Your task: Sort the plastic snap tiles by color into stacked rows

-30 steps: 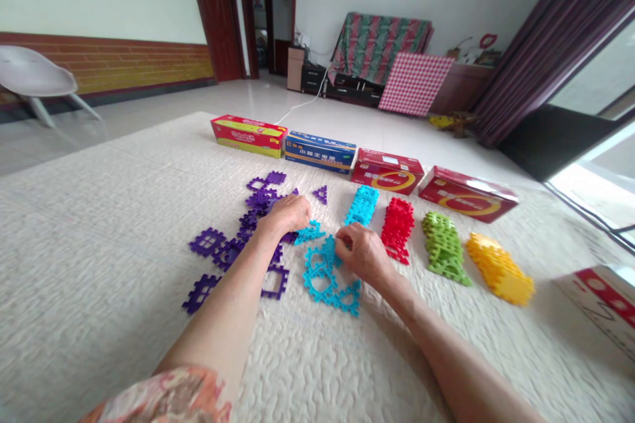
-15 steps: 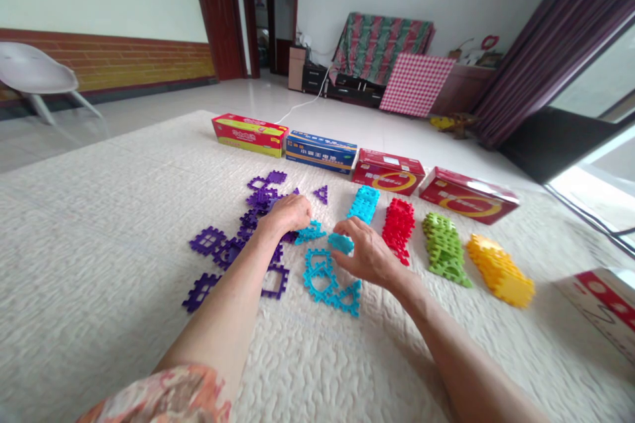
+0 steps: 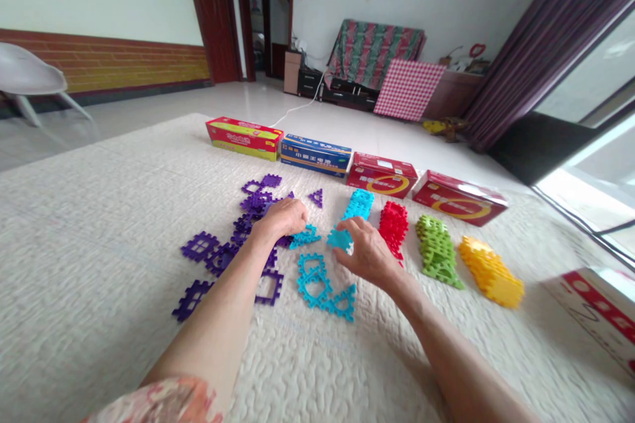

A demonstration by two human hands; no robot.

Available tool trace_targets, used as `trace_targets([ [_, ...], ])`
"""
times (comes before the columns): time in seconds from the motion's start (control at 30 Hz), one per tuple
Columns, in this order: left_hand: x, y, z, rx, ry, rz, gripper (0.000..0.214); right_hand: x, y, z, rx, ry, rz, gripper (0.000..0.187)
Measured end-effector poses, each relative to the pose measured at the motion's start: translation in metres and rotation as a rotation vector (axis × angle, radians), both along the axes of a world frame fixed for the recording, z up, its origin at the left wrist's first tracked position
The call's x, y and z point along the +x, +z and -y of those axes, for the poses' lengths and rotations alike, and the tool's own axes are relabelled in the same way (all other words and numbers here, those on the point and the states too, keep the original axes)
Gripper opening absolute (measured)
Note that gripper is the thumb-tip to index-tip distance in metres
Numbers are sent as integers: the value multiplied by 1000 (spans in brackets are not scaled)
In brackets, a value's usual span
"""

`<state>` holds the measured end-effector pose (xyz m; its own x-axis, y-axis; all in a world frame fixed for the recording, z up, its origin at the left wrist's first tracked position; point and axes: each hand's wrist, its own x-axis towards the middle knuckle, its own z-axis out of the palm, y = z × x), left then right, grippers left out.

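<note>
My left hand (image 3: 284,218) is closed, its fingertips on a light-blue toothed building tile (image 3: 306,236) beside the purple pile. Between the thumb and fingers of my right hand (image 3: 366,248) is another light-blue building tile (image 3: 338,238), partly covered by the fingers. Nearer to me lie several loose light-blue tiles (image 3: 313,283), some framed and one triangular. Purple tiles (image 3: 225,258) are scattered around and under my left forearm, which hides some of them. A small purple triangle (image 3: 316,197) lies apart, beyond my hands.
Neat stacks of light-blue (image 3: 361,201), red (image 3: 393,225), green (image 3: 436,248) and yellow tiles (image 3: 491,271) run to the right. Behind stand a red-yellow box (image 3: 245,139), a blue box (image 3: 315,156) and two dark-red boxes (image 3: 381,175). A white-red carton (image 3: 595,307) sits at right.
The view has shifted slightly. The light-blue tile in my right hand has tilted and shows more of its face. My left hand stays at its tile.
</note>
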<state>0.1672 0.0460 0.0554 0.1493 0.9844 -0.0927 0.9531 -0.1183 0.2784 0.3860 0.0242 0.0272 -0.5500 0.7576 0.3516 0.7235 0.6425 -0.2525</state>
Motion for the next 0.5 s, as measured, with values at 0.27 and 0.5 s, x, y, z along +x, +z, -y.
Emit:
trace_targets([
  [0.27, 0, -1, -1, -9, 17, -1, 27, 11, -2, -12, 176, -87, 49, 35],
  [0.5, 0, 1, 1, -9, 8, 10, 26, 9, -7, -11, 199, -141, 72, 38],
])
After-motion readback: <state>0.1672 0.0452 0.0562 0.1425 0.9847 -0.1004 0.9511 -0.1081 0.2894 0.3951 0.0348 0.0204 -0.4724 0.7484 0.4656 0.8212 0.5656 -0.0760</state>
